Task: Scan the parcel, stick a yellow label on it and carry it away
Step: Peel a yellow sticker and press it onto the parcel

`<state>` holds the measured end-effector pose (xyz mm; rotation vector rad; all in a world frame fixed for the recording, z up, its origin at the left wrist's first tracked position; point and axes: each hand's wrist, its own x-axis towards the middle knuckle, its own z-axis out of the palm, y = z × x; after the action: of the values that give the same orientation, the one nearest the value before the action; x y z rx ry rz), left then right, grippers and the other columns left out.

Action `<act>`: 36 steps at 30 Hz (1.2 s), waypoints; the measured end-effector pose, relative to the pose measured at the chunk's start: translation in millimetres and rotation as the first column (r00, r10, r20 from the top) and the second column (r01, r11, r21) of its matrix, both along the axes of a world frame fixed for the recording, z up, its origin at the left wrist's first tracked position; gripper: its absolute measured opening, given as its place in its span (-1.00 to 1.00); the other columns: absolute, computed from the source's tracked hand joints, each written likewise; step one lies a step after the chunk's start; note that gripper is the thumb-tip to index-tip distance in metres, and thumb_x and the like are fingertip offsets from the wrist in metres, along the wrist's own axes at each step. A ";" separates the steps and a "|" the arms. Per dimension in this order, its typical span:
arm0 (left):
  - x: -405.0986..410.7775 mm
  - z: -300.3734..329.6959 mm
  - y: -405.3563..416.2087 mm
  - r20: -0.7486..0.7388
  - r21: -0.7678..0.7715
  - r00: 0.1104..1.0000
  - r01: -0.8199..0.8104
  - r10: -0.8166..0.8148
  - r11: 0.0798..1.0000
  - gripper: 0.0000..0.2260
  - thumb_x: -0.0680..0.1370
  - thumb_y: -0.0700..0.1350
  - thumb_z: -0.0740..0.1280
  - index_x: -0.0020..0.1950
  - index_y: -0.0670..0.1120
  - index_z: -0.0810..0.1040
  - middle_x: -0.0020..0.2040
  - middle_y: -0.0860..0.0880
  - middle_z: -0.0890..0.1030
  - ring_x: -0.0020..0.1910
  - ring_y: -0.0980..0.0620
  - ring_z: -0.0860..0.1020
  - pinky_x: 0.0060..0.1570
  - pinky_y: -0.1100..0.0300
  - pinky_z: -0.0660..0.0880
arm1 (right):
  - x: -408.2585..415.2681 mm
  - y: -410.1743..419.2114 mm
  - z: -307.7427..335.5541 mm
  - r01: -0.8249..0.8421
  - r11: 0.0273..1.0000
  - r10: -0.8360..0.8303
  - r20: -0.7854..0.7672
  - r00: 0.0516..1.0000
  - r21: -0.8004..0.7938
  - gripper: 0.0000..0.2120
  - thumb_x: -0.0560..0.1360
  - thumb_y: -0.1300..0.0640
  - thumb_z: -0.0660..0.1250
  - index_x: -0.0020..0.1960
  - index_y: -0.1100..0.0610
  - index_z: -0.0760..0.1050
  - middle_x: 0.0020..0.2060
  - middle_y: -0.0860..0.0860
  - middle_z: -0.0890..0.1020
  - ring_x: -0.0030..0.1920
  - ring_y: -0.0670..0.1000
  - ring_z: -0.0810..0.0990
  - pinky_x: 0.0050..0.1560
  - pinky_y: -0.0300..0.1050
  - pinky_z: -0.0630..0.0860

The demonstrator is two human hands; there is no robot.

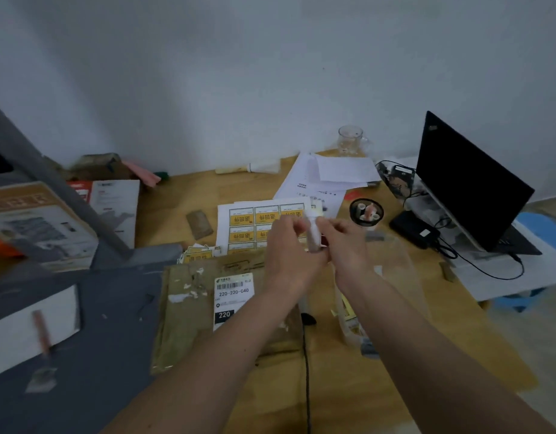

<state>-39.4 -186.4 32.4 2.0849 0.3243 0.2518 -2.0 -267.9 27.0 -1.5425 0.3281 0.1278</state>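
A flat brown cardboard parcel [189, 311] lies on the wooden table, with a white shipping label [233, 292] reading 220-220-C40 on top. Behind it lies a sheet of yellow labels [248, 220], and a small stack of loose yellow labels [197, 255] sits at the parcel's far edge. Both my hands are raised above the parcel's far right corner. My left hand [289, 245] and my right hand [345, 242] pinch a small pale strip [314, 233] between them; it looks like a label or its backing, blurred.
A black laptop [467, 183] stands open at the right with cables and a black adapter [414, 228]. White papers [326, 177], a glass mug [352, 140] and a black round holder [366, 211] sit at the back. Boxes [42, 223] and a grey surface [98, 339] fill the left.
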 end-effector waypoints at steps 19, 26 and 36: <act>-52.6 8.0 113.9 0.169 0.469 0.962 -0.269 0.213 0.841 -0.95 0.50 -0.15 0.32 -0.14 -0.04 0.57 -0.15 0.00 0.61 -0.12 -0.04 0.50 -0.10 0.10 0.39 | -56.9 138.9 17.4 0.001 0.921 0.095 0.227 0.969 -0.390 -0.46 0.48 0.20 0.29 0.42 0.17 0.22 0.37 0.07 0.30 0.40 0.06 0.23 0.34 -0.06 0.26; -61.6 27.1 141.8 0.134 0.226 0.923 -0.384 0.362 0.895 -0.93 0.48 -0.11 0.33 -0.21 -0.02 0.50 -0.28 0.10 0.55 -0.27 0.09 0.50 -0.36 0.21 0.33 | -75.5 154.4 17.3 -0.199 0.937 0.268 0.226 0.936 -0.289 -0.25 0.38 -0.17 0.28 0.48 0.04 0.13 0.45 -0.03 0.20 0.47 -0.01 0.12 0.46 0.04 0.15; -71.1 18.9 188.0 -0.082 -0.153 0.934 -0.357 0.349 0.921 -0.78 0.42 -0.11 0.46 -0.31 -0.05 0.44 -0.31 0.02 0.55 -0.34 0.07 0.48 -0.27 0.17 0.43 | -75.0 160.2 17.3 -0.283 0.943 0.308 0.133 0.942 -0.175 -0.30 0.42 -0.05 0.40 0.46 0.05 0.20 0.42 -0.01 0.26 0.43 0.00 0.23 0.40 0.09 0.31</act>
<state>-110.5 1.6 51.3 1.8606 0.7333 0.3710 -77.0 -107.7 44.3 -1.7374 -0.0244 0.2188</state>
